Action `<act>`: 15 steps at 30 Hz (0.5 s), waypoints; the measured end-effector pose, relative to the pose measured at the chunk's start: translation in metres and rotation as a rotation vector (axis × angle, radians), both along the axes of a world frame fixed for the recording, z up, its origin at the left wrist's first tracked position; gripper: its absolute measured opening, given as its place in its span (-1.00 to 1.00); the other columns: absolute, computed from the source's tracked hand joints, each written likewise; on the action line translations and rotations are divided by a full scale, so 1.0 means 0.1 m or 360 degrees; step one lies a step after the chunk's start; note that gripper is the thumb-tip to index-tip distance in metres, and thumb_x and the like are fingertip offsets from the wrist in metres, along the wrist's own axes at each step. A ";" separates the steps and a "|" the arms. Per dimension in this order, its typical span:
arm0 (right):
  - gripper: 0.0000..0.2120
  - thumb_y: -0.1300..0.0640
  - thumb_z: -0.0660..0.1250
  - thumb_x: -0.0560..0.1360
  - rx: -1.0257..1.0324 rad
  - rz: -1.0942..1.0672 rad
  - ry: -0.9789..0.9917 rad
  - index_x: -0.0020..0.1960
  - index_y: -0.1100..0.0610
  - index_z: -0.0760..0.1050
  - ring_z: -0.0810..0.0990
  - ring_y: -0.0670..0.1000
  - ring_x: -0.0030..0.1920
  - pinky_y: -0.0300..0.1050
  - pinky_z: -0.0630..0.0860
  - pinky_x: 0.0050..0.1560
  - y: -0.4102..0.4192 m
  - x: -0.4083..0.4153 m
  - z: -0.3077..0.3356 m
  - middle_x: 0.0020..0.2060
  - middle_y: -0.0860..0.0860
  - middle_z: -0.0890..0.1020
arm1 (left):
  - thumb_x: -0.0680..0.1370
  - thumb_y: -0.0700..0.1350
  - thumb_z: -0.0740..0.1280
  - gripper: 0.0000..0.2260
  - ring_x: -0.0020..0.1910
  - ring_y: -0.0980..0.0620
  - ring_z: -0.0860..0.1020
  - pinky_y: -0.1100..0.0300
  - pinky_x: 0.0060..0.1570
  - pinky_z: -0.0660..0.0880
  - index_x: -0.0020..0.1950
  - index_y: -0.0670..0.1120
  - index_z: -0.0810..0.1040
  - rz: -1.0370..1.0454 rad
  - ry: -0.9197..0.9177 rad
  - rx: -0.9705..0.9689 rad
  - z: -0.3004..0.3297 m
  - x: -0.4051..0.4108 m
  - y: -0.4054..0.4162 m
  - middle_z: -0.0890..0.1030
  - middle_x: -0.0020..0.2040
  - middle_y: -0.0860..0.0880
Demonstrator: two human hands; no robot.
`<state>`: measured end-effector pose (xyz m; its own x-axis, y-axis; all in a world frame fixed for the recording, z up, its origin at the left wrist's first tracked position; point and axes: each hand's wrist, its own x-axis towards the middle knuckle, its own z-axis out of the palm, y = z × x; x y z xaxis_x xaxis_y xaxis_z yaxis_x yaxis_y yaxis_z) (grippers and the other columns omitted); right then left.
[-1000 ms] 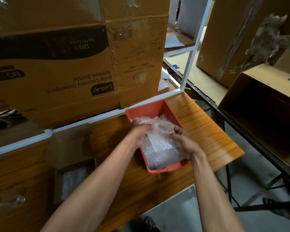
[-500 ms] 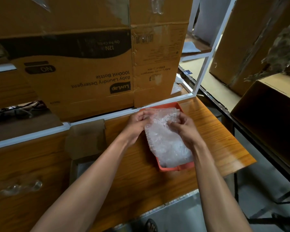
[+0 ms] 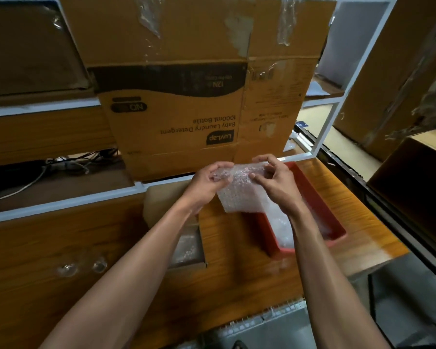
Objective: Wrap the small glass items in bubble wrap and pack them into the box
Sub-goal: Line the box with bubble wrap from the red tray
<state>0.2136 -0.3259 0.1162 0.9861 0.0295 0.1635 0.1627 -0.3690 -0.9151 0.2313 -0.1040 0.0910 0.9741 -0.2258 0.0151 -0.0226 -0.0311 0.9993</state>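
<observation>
Head view: both hands are raised above the table (image 3: pixel 249 268), holding one sheet of bubble wrap (image 3: pixel 239 195) between them. The left hand (image 3: pixel 207 183) pinches the sheet's upper left corner, fingers curled round a bunched bit of it. The right hand (image 3: pixel 275 182) pinches the upper right edge between thumb and curled fingers. The sheet hangs down from both grips, its lower edge loose over the tray's near-left corner.

The red tray (image 3: pixel 335 230) sits on the table at about 4 o'clock from the hands, with more bubble wrap (image 3: pixel 285 227) lying in it, partly hidden by the right forearm.

The small open box (image 3: pixel 189 245) lies at 7 o'clock from the hands, just beside the tray's left side, one flap up toward the shelf; something clear and crinkled lies inside, too blurred to name.

Two small glass items (image 3: pixel 82 267) rest on the table at 8 o'clock, well apart from the hands, close to each other; I cannot tell whether they touch.

A large carton (image 3: pixel 186 96) printed "Baby Laundry Detergent", upside down, stands on the shelf at 12 o'clock. More cartons (image 3: pixel 393 71) stand at 2 o'clock.
</observation>
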 end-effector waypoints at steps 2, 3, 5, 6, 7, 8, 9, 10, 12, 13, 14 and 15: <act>-0.76 0.14 0.56 0.52 -0.0104 -0.0019 -0.0051 0.14 -0.09 0.67 0.72 0.03 -0.01 0.18 0.66 0.11 0.18 -0.03 -0.01 -0.06 -0.03 0.75 | 0.61 -0.13 0.50 -0.76 0.15 0.13 0.67 0.18 0.09 0.62 0.26 0.08 0.67 0.0052 -0.0031 0.0119 0.00 -0.07 0.17 0.67 0.26 0.09; -0.76 0.14 0.57 0.51 -0.0146 -0.0012 -0.0062 0.14 -0.06 0.69 0.72 -0.04 0.00 0.13 0.67 0.12 0.26 -0.05 0.00 -0.04 -0.07 0.75 | 0.61 -0.13 0.50 -0.76 0.15 0.13 0.67 0.16 0.12 0.62 0.25 0.07 0.67 0.0074 -0.0031 0.0139 -0.01 -0.10 0.26 0.68 0.24 0.10; -0.70 0.11 0.59 0.50 -0.0239 0.0045 -0.0056 0.20 -0.04 0.68 0.70 -0.16 0.03 -0.05 0.67 0.14 0.39 -0.08 0.02 0.01 -0.13 0.74 | 0.61 -0.16 0.49 -0.77 0.15 0.15 0.66 0.13 0.18 0.61 0.25 0.04 0.67 0.0115 -0.0034 0.0178 0.02 -0.17 0.43 0.67 0.22 0.13; -0.66 0.10 0.60 0.49 -0.0299 0.0088 -0.0053 0.24 -0.03 0.66 0.69 -0.21 0.03 -0.16 0.66 0.12 0.45 -0.10 0.04 0.03 -0.14 0.73 | 0.62 -0.16 0.48 -0.78 0.15 0.19 0.64 0.14 0.20 0.60 0.25 0.02 0.67 0.0129 -0.0042 0.0213 0.04 -0.21 0.52 0.67 0.20 0.15; -0.61 0.10 0.62 0.47 -0.0370 0.0119 -0.0058 0.26 -0.03 0.65 0.67 -0.27 0.00 -0.29 0.62 0.07 0.50 -0.12 0.05 0.03 -0.15 0.72 | 0.62 -0.16 0.47 -0.79 0.13 0.23 0.62 0.17 0.20 0.58 0.25 0.01 0.67 0.0136 -0.0052 0.0250 0.04 -0.23 0.60 0.66 0.18 0.17; -0.59 0.11 0.63 0.45 -0.0450 0.0131 -0.0077 0.27 -0.03 0.65 0.64 -0.33 -0.06 -0.40 0.56 0.01 0.56 -0.14 0.06 0.01 -0.14 0.71 | 0.62 -0.14 0.47 -0.80 0.13 0.26 0.60 0.18 0.21 0.57 0.24 0.02 0.68 0.0139 -0.0061 0.0298 0.05 -0.26 0.67 0.65 0.16 0.20; -0.58 0.12 0.64 0.44 -0.0538 0.0126 -0.0104 0.26 -0.02 0.66 0.61 -0.36 -0.12 -0.45 0.51 -0.05 0.63 -0.16 0.06 -0.02 -0.13 0.70 | 0.62 -0.11 0.48 -0.81 0.14 0.26 0.59 0.16 0.22 0.55 0.23 0.04 0.68 0.0136 -0.0074 0.0352 0.05 -0.28 0.74 0.65 0.15 0.21; -0.60 0.13 0.64 0.44 -0.0613 0.0116 -0.0133 0.24 -0.01 0.67 0.60 -0.33 -0.15 -0.42 0.52 -0.06 0.70 -0.17 0.06 -0.03 -0.10 0.70 | 0.61 -0.05 0.49 -0.81 0.17 0.23 0.59 0.14 0.25 0.53 0.22 0.06 0.69 0.0142 -0.0080 0.0414 0.04 -0.29 0.82 0.66 0.16 0.20; -0.67 0.12 0.63 0.44 -0.0681 0.0089 -0.0170 0.18 0.00 0.71 0.65 -0.17 -0.11 -0.23 0.58 0.01 0.83 -0.19 0.04 -0.04 -0.06 0.73 | 0.59 0.04 0.50 -0.80 0.21 0.19 0.60 0.11 0.26 0.51 0.21 0.09 0.70 0.0149 -0.0079 0.0528 0.02 -0.33 0.95 0.68 0.18 0.18; -0.72 0.11 0.62 0.44 -0.0688 0.0070 -0.0170 0.14 0.00 0.72 0.68 -0.06 -0.08 -0.18 0.59 0.02 0.89 -0.21 0.03 -0.05 -0.04 0.74 | 0.59 0.06 0.49 -0.79 0.20 0.19 0.60 0.14 0.22 0.51 0.20 0.08 0.71 0.0151 -0.0085 0.0567 0.02 -0.37 1.00 0.69 0.17 0.18; -0.76 0.08 0.61 0.46 -0.0703 0.0054 -0.0167 0.11 0.00 0.73 0.68 -0.02 -0.05 -0.17 0.58 0.01 0.93 -0.22 0.02 -0.04 -0.02 0.73 | 0.60 0.06 0.49 -0.80 0.17 0.18 0.62 0.18 0.16 0.50 0.19 0.06 0.71 0.0172 -0.0093 0.0593 0.03 -0.41 1.04 0.70 0.14 0.18; -0.81 0.06 0.59 0.48 -0.0727 0.0037 -0.0163 0.09 0.01 0.73 0.65 -0.02 -0.04 -0.18 0.55 -0.01 0.97 -0.25 0.03 -0.04 -0.01 0.70 | 0.61 0.06 0.48 -0.82 0.16 0.17 0.63 0.21 0.11 0.49 0.17 0.05 0.72 0.0197 -0.0103 0.0598 0.02 -0.44 1.09 0.71 0.11 0.17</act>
<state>0.1888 -0.2285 0.1189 0.9637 0.1430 0.2252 0.2569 -0.7257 -0.6383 0.1876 0.0046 0.0931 0.9940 -0.1084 0.0162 -0.0586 -0.4006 0.9144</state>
